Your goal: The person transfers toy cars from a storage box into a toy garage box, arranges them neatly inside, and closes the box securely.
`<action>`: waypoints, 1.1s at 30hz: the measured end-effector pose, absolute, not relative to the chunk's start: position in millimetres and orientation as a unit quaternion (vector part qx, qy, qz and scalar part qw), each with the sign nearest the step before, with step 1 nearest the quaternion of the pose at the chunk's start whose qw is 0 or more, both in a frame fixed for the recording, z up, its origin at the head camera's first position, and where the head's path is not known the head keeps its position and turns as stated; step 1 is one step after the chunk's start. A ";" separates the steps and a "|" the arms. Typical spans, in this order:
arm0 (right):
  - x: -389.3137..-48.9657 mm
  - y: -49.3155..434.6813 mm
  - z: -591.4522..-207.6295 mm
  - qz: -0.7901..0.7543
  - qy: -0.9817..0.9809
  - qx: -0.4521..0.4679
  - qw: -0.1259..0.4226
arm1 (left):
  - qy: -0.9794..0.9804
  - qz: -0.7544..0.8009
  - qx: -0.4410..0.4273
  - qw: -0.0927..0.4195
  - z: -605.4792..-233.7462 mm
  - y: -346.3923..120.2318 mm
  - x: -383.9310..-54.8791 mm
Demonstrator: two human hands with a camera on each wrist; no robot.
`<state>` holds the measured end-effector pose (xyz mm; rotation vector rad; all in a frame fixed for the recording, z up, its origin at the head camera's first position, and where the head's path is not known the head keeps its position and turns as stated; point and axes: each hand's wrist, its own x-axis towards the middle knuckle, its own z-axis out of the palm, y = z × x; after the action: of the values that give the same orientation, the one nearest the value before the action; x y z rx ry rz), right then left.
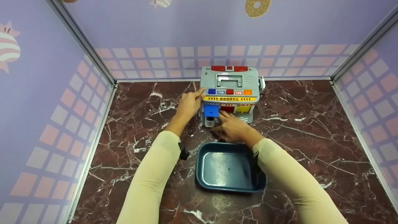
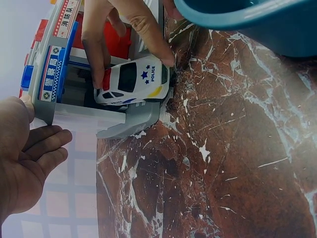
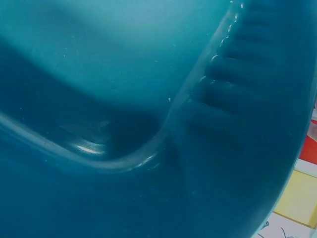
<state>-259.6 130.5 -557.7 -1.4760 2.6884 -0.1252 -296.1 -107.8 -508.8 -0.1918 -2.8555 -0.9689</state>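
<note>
A white toy police car [image 2: 130, 82] stands partly inside the bay under the raised blue door [image 1: 211, 110] of a grey toy garage [image 1: 228, 81]. My right hand [image 1: 231, 127] pinches the car between thumb and fingers, the thumb near its front end and a fingertip by the red roof light. At the garage's left front corner, my left hand [image 1: 189, 104] rests fingertips on the roof edge. Its other fingers [image 2: 47, 141] are loosely bent beside the side wall and hold nothing. The right wrist view does not show the right hand.
A dark teal plastic bin [image 1: 201, 183] stands right in front of the garage, beneath the right forearm; its inside fills the right wrist view. The garage also has red and yellow doors [image 1: 243, 109]. Purple patterned panels [image 1: 149, 34] enclose the marbled tabletop [image 1: 130, 124].
</note>
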 end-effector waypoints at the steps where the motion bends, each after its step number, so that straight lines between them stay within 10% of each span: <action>1: -259.5 130.5 -558.0 -0.040 0.875 -0.481 0.035 | -0.944 -0.320 -0.062 0.060 -508.8 -107.7 -296.0; 33: -263.2 124.0 -556.1 0.002 0.915 -0.400 0.053 | -0.943 -0.323 -0.058 0.061 -509.6 -107.3 -295.5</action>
<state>-263.2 124.0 -556.1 -1.2164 2.7807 0.0075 -295.5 -107.3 -509.6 -0.1768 -2.8513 -0.9768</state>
